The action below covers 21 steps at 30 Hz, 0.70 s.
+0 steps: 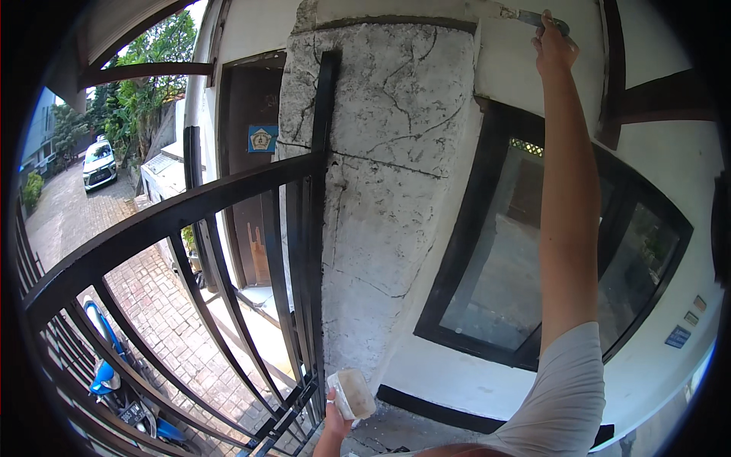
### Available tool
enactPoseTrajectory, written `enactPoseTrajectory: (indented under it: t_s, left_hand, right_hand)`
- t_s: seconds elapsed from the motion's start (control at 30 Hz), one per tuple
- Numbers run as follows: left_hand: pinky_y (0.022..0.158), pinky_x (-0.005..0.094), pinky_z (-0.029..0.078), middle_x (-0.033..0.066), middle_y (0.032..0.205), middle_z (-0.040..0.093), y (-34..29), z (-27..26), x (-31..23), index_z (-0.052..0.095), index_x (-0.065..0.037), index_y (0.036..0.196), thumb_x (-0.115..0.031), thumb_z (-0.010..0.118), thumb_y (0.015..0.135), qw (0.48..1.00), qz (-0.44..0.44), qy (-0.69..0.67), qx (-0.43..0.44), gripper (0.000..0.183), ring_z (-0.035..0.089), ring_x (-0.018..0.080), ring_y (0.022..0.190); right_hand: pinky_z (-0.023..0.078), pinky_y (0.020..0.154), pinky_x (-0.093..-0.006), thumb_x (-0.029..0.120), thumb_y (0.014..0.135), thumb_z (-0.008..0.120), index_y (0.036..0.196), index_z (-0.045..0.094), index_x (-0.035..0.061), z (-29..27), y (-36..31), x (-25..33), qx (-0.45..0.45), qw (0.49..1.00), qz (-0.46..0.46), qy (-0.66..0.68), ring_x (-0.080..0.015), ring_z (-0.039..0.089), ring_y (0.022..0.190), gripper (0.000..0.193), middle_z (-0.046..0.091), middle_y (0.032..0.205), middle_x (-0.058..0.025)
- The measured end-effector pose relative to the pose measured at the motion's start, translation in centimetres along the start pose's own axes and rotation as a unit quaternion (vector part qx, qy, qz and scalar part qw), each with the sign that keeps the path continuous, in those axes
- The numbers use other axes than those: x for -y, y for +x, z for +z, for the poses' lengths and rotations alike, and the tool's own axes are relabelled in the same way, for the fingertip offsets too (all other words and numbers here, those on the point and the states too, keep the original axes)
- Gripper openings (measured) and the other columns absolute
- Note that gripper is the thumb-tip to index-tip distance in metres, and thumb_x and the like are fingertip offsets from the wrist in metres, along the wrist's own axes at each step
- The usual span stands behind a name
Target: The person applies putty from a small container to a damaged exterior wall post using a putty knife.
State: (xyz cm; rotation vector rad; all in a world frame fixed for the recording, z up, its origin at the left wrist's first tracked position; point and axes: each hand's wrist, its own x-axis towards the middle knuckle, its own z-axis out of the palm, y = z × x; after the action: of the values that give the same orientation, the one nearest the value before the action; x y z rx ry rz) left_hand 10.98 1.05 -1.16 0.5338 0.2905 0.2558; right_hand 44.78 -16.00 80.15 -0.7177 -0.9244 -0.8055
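Note:
High up at the right, my right arm is stretched overhead, and my right hand (555,51) is closed around the handle of a putty knife (531,17). The knife's blade points left, close to the white wall (514,57) above the window; whether it touches cannot be made out. Low in the middle, my left hand (333,420) grips the side of a small white rectangular plastic tub (352,394). Pale, putty-like residue coats the tub's inside. Between the two hands stands a cracked, rough, whitish-grey wall column (396,137).
A black metal railing (179,199) runs along the left, with a post against the column. A dark-framed window (487,251) lies behind my right arm. Farther left are a brown door (255,99), a blue motorbike (106,377) and a parked white car (99,164) on paving.

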Motion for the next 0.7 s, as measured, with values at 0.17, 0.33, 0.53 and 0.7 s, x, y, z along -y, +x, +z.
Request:
enactPoseTrajectory:
  t_s: [0.17, 0.33, 0.53, 0.7]
  left_hand:
    - [0.113, 0.053, 0.042, 0.0097, 0.147, 0.054, 0.4, 0.3, 0.3, 0.038, -0.012, 0.155, -0.062, 0.04, 0.102, 0.999, -0.031, -0.014, 0.001, 0.073, 0.053, 0.033, 0.135]
    - [0.113, 0.0527, 0.042, 0.0099, 0.148, 0.054, 1.1, 0.4, 0.5, 0.039, -0.013, 0.155, -0.063, 0.04, 0.102, 0.999, -0.034, -0.018, 0.014, 0.073, 0.053, 0.033, 0.135]
    - [0.112, 0.0539, 0.042, 0.0094, 0.148, 0.054, 0.6, -0.1, -0.1, 0.041, -0.014, 0.154, -0.064, 0.041, 0.1, 1.0, -0.025, -0.012, 0.002, 0.074, 0.053, 0.0336, 0.135]
    - [0.111, 0.0542, 0.043, 0.0092, 0.148, 0.054, 0.8, -0.5, -0.1, 0.04, -0.015, 0.155, -0.065, 0.043, 0.1, 0.999, -0.023, -0.023, 0.027, 0.074, 0.054, 0.0338, 0.134]
  right_hand:
    - [0.04, 0.048, -0.0265, 0.02, 0.091, 0.08, 0.083, 0.057, 0.0109, 3.8, -0.2, -0.7, 0.024, 1.0, -0.02, 0.001, -0.0096, 0.051, 0.057, 0.025, 0.054, 0.068, 0.0002]
    - [0.039, 0.047, -0.0261, 0.023, 0.09, 0.08, 0.077, 0.053, 0.0173, 8.0, -1.1, -3.9, -0.05, 0.984, -0.104, -0.137, -0.0085, 0.049, 0.055, 0.031, 0.051, 0.066, 0.0027]
    - [0.038, 0.048, -0.0243, 0.025, 0.098, 0.071, 0.078, 0.06, 0.0179, 1.3, 0.1, 2.1, -0.025, 0.991, -0.046, -0.126, -0.0071, 0.049, 0.058, 0.024, 0.053, 0.068, 0.0044]
    - [0.037, 0.046, -0.0237, 0.023, 0.096, 0.073, 0.077, 0.059, 0.0183, 4.5, -0.6, -0.8, 0.021, 0.993, -0.055, -0.101, -0.007, 0.048, 0.055, 0.024, 0.052, 0.066, 0.0056]
